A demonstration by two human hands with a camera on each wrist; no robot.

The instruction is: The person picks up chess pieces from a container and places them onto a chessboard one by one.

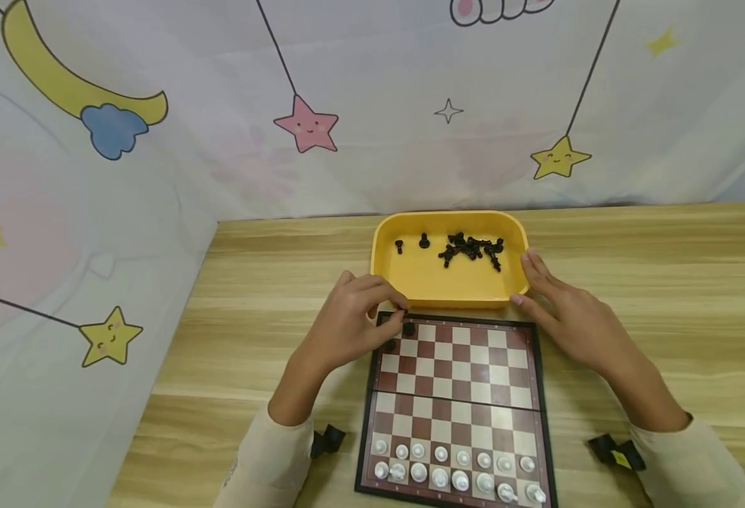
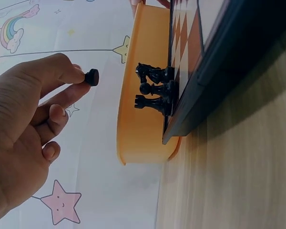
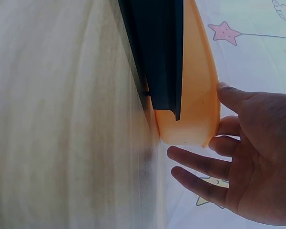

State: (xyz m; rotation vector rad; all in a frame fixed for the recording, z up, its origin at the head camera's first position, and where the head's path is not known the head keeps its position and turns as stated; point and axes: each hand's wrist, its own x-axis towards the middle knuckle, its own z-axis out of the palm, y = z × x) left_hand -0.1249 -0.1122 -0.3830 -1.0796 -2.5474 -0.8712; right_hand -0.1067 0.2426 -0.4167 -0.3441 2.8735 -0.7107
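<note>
My left hand pinches a small black chess piece between thumb and forefinger, its round base showing in the left wrist view. It is over the far left corner of the chessboard. On that corner stand a black rook, a black pawn and a black knight; the fingers hide part of this group from the head view. At the right end of the yellow tray, my right hand touches the rim with thumb and fingertips, its other fingers extended.
Several black chess pieces lie in the tray, mostly in a heap to the right. White chess pieces fill two rows at the board's near end. A patterned cloth hangs behind the wooden table.
</note>
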